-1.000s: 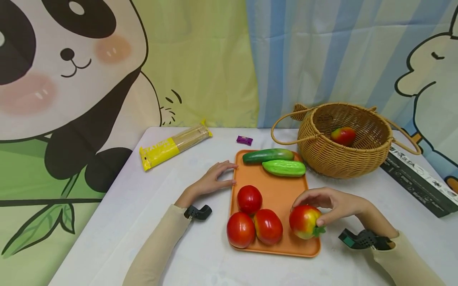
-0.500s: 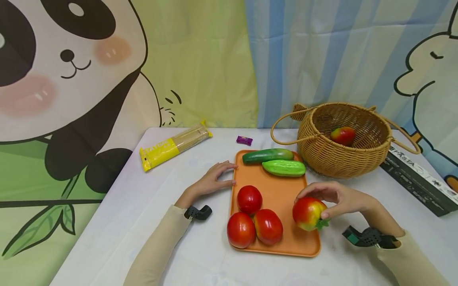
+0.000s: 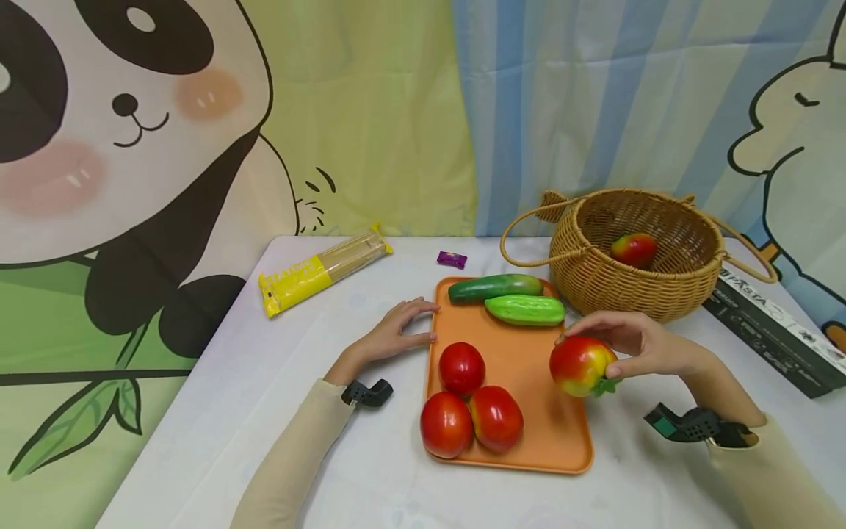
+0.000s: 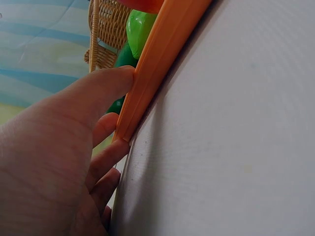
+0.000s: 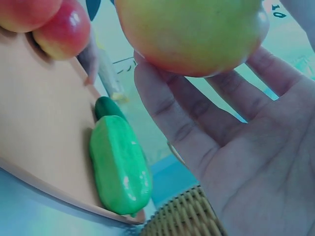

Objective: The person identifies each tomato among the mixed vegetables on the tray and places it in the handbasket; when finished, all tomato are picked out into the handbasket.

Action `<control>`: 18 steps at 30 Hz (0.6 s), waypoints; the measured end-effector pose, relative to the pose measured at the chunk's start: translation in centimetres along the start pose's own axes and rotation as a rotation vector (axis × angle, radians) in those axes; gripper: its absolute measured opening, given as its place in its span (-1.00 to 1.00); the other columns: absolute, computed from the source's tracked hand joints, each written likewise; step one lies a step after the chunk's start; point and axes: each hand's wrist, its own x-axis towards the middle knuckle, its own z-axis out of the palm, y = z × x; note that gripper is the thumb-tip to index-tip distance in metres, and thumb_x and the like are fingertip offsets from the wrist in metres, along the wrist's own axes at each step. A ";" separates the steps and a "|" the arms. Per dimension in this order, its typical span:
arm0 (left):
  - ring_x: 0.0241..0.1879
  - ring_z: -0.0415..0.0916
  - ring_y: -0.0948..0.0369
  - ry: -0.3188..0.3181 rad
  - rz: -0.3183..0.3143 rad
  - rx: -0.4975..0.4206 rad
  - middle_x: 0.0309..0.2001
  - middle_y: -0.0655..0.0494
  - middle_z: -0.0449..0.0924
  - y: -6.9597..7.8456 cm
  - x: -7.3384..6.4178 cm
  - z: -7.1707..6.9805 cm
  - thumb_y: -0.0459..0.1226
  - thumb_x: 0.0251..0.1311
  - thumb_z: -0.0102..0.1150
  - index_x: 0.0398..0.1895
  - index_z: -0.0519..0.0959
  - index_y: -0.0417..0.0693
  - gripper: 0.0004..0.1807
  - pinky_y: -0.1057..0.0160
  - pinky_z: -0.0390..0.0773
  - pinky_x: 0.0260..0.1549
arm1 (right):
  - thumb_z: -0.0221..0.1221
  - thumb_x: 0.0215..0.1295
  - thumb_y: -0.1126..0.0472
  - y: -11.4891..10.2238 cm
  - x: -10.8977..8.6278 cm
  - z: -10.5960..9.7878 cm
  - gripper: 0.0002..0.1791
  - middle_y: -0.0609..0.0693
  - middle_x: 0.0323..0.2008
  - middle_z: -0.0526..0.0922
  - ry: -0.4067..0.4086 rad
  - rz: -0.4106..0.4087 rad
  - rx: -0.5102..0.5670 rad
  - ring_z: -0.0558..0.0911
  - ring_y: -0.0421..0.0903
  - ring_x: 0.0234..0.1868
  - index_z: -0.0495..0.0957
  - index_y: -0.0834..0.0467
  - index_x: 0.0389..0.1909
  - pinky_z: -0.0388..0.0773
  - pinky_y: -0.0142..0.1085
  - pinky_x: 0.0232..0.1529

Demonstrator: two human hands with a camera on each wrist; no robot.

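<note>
My right hand [image 3: 654, 351] holds a red-and-yellow tomato [image 3: 575, 365] with a green leafy top, raised over the right side of an orange tray [image 3: 518, 356]. Fingers and thumb grip it from above and the right. In the right wrist view the tomato [image 5: 192, 34] fills the top and the thumb's contact is out of sight. My left hand [image 3: 394, 332] touches the tray's left edge with its fingertips, its fingers loosely extended. Three red tomatoes [image 3: 462, 369] sit together at the tray's near left. A dark green cucumber [image 3: 494, 287] and a light green ridged vegetable [image 3: 526, 311] lie at its far end.
Behind the tray's far right corner stands a wicker basket [image 3: 634, 294] with looped handles; a red-green fruit [image 3: 634, 250] lies inside. A black-and-white pasta box [image 3: 773, 330] is right of it. A yellow pasta packet [image 3: 324, 270] and small purple packet [image 3: 452, 259] lie at the back.
My right hand has lifted the tomato from the tray's near right and carried it up, away from me and slightly right. My left hand stays at the tray's edge.
</note>
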 end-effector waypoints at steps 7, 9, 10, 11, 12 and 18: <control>0.51 -0.07 0.02 0.024 -0.006 -0.009 0.44 0.04 0.24 0.0 -0.6 -0.2 -0.07 0.23 0.28 0.36 0.38 0.10 -0.38 -0.11 -0.20 0.47 | 0.13 0.11 0.65 -0.7 0.8 -0.8 -0.36 0.11 0.25 0.49 0.025 -0.017 0.012 0.49 -0.06 0.23 0.30 0.44 0.27 0.49 -0.30 0.20; 0.51 -0.07 0.02 0.034 -0.016 -0.015 0.43 0.04 0.25 -0.2 -0.9 -0.3 -0.09 0.22 0.29 0.35 0.39 0.09 -0.38 -0.09 -0.22 0.47 | 0.12 0.18 0.61 -0.8 1.0 -1.0 -0.40 0.10 0.27 0.47 0.042 -0.021 0.024 0.49 -0.06 0.23 0.29 0.43 0.29 0.52 -0.29 0.18; 0.51 -0.08 0.02 0.037 -0.019 -0.020 0.43 0.04 0.26 -0.3 -1.0 -0.3 -0.10 0.22 0.30 0.35 0.39 0.09 -0.38 -0.09 -0.23 0.47 | 0.12 0.21 0.59 -0.8 1.0 -1.1 -0.41 0.10 0.27 0.47 0.053 -0.024 0.025 0.50 -0.07 0.22 0.29 0.41 0.29 0.53 -0.29 0.16; 0.51 -0.08 0.02 0.035 -0.021 -0.023 0.43 0.04 0.25 -0.3 -1.1 -0.3 -0.09 0.22 0.30 0.35 0.39 0.10 -0.38 -0.10 -0.23 0.47 | 0.12 0.23 0.58 -0.9 1.0 -1.1 -0.42 0.09 0.27 0.47 0.063 -0.030 0.027 0.50 -0.08 0.22 0.29 0.41 0.30 0.53 -0.29 0.15; 0.51 -0.09 0.03 0.031 -0.021 -0.026 0.44 0.04 0.24 -0.4 -1.1 -0.3 -0.09 0.22 0.29 0.36 0.39 0.10 -0.38 -0.10 -0.23 0.47 | 0.11 0.25 0.58 -0.9 1.0 -1.2 -0.43 0.09 0.27 0.47 0.072 -0.037 0.024 0.51 -0.08 0.21 0.29 0.41 0.30 0.54 -0.30 0.15; 0.51 -0.10 0.04 0.014 -0.002 -0.024 0.47 0.07 0.19 -0.2 -0.2 0.1 -0.06 0.25 0.27 0.37 0.37 0.16 -0.38 -0.13 -0.19 0.46 | 0.11 0.27 0.55 -2.1 0.4 -2.2 -0.49 0.09 0.23 0.51 0.175 -0.051 -0.052 0.54 -0.09 0.16 0.34 0.42 0.26 0.54 -0.35 0.12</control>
